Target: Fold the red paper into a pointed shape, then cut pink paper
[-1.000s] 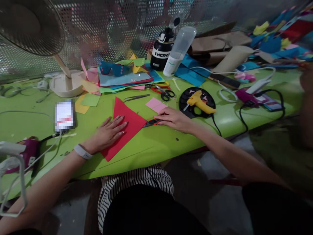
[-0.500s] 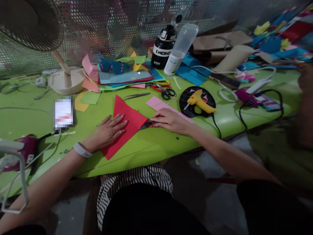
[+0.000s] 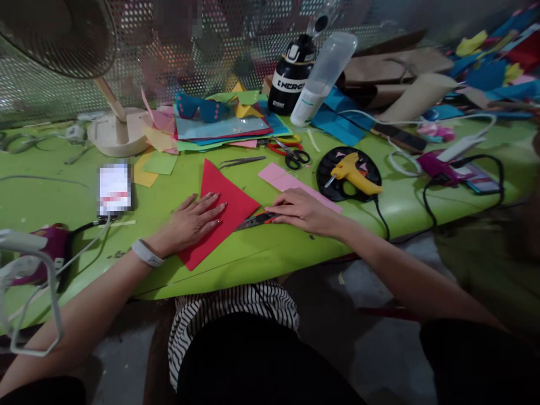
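A folded piece of red paper (image 3: 230,205) lies on the green table in front of me. My left hand (image 3: 192,222) rests flat on its left part, fingers stretched out. At the paper's right corner, my right hand (image 3: 306,212) pinches a utility knife (image 3: 265,217) with a black and orange handle. Its grey blade points left along the paper's lower right edge. Whether the blade tip is inside the fold or beside it, I cannot tell. A pink paper strip (image 3: 280,179) lies just beyond my right hand.
A yellow glue gun (image 3: 352,173) sits on a black round tray (image 3: 324,163), its cord running off the front edge. Tweezers (image 3: 242,162) and scissors (image 3: 295,156) lie behind the red paper. Farther back are paper sheets (image 3: 211,132), a black bottle (image 3: 287,84) and a fan (image 3: 112,132).
My right hand and the knife have shifted slightly away from the paper's corner, and more of the blade shows. The left hand still lies on the red paper. The whole view has shifted a little.
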`<state>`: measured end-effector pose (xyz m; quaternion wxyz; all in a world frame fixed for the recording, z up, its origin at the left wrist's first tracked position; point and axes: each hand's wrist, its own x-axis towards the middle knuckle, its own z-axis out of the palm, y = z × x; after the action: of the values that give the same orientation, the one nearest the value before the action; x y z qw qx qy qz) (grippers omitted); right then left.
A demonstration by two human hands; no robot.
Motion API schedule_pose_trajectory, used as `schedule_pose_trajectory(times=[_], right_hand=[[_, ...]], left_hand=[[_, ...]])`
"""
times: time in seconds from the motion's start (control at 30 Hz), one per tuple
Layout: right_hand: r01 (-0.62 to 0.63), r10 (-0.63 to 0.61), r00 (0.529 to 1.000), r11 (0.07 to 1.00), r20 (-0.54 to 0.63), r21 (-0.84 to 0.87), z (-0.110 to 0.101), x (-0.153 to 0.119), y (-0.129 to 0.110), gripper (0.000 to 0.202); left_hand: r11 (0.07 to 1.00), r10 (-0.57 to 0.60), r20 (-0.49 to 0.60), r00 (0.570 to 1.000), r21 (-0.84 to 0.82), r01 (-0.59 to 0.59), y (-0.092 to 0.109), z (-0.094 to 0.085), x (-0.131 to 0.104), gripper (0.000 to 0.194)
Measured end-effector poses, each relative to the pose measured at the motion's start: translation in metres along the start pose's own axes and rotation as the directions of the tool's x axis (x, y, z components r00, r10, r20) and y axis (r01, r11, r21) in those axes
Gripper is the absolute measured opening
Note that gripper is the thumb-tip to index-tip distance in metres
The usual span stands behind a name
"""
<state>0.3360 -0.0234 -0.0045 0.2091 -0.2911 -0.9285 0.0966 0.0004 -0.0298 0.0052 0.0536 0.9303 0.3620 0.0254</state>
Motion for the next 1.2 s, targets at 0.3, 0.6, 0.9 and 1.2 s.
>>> schedule_pose_trajectory(times=[0.3, 0.6, 0.9, 1.2], right_hand=[[0.053, -0.053, 0.999, 0.999, 0.001, -0.001, 0.005, 0.006, -0.01, 0.033], [0.049, -0.05, 0.998, 0.998, 0.046, 0.026, 0.01, 0.01, -0.02, 0.031], [0.083, -0.085, 0.994, 0.996, 0.071, 0.03, 0.014, 0.019, -0.037, 0.03], [0.163, -0.166, 0.981, 0.986, 0.097, 0.034, 0.023, 0.032, -0.052, 0.03]], left_hand=[[1.0, -0.007, -0.009, 1.0, -0.009, 0.007, 0.002, 0.001, 0.0, 0.055], [1.0, -0.006, -0.003, 1.0, -0.026, 0.006, 0.005, -0.001, 0.0, 0.052], [0.999, -0.022, 0.013, 1.0, -0.041, 0.022, 0.005, 0.001, 0.0, 0.05], [1.0, -0.015, 0.023, 1.0, -0.022, 0.016, 0.007, 0.0, 0.0, 0.051]])
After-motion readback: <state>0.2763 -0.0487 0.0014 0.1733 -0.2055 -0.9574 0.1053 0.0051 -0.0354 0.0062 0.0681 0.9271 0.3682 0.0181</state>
